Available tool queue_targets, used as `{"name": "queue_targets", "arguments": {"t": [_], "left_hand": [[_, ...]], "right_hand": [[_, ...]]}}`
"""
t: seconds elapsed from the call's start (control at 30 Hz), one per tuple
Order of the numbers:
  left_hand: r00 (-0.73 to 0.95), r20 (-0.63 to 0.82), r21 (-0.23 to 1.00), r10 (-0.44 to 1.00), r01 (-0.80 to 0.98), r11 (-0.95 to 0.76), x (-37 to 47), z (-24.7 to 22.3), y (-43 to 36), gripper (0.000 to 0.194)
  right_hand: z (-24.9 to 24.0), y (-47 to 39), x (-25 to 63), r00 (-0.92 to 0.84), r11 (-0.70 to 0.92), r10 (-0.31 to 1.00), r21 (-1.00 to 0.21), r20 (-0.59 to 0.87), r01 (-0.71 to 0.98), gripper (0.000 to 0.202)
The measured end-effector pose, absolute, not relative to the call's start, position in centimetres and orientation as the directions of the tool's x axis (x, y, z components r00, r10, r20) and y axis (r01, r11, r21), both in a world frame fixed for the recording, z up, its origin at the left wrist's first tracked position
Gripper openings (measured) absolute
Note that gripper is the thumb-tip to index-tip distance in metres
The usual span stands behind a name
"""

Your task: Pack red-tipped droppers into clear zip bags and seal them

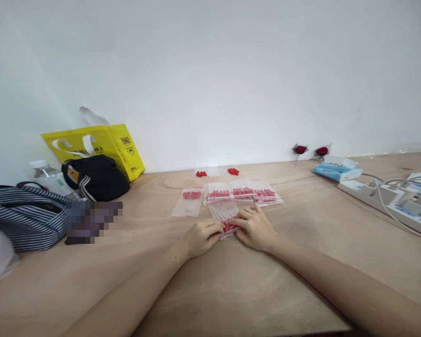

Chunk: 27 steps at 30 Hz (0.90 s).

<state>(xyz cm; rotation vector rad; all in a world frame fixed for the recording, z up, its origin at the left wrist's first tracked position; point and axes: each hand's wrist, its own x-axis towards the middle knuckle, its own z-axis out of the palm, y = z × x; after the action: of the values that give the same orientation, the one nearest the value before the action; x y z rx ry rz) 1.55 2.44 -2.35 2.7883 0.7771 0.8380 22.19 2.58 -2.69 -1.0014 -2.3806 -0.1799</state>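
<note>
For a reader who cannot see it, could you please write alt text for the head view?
Left hand and right hand press together on a clear bag of red-tipped droppers on a wooden table. More filled bags lie beyond; a striped bag sits left, a power strip right.

The packet of droppers [226, 219] lies on the table [231, 290], straight before the person. The left hand [201, 238] presses on its left near corner, the right hand [254, 228] on its right near corner, fingertips almost meeting over it. Just behind the packet lies a row of filled packets [243, 193]; behind and to the left of it, a single flat packet [190, 201]. Farther behind, near the wall [210, 70], sit two small heaps of caps [233, 171]. Well to the packet's left lie a striped bag [24, 216], a dark bag [96, 178] and a shopping bag [101, 145] leaning on the wall. Well to its right lie a tissue pack [337, 169] and a power strip [389, 199]
</note>
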Motion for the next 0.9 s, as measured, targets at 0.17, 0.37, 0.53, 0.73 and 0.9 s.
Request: {"name": "queue_targets", "arguments": {"t": [0.17, 0.37, 0.53, 0.73, 0.9], "left_hand": [[0.711, 0.522, 0.221, 0.470, 0.420, -0.880, 1.5, -2.2, 2.5, 0.015], [0.717, 0.548, 0.147, 0.431, 0.424, -0.894, 1.2, -2.0, 2.6, 0.010], [0.716, 0.547, 0.108, 0.434, 0.453, -0.885, 0.7, -1.9, 2.9, 0.013], [0.687, 0.588, -0.010, 0.427, 0.534, -0.845, 0.2, -1.8, 3.2, 0.011], [0.757, 0.621, -0.319, 0.204, 0.482, -0.816, 0.2, -1.8, 3.0, 0.011]], "right_hand": [[-3.1, 3.0, 22.2, -0.569, 0.705, 0.577, -0.005, 0.586, 0.709, 0.015], [-3.2, 2.9, 22.2, -0.543, 0.684, 0.585, -0.007, 0.602, 0.729, 0.029], [-2.8, 2.9, 24.1, -0.619, 0.784, 0.550, -0.091, 0.561, 0.614, 0.030], [-2.7, 3.0, 26.0, -0.663, 0.817, 0.518, -0.083, 0.540, 0.570, 0.021], [-2.9, 2.8, 25.5, -0.670, 0.826, 0.491, -0.052, 0.557, 0.561, 0.014]]}}
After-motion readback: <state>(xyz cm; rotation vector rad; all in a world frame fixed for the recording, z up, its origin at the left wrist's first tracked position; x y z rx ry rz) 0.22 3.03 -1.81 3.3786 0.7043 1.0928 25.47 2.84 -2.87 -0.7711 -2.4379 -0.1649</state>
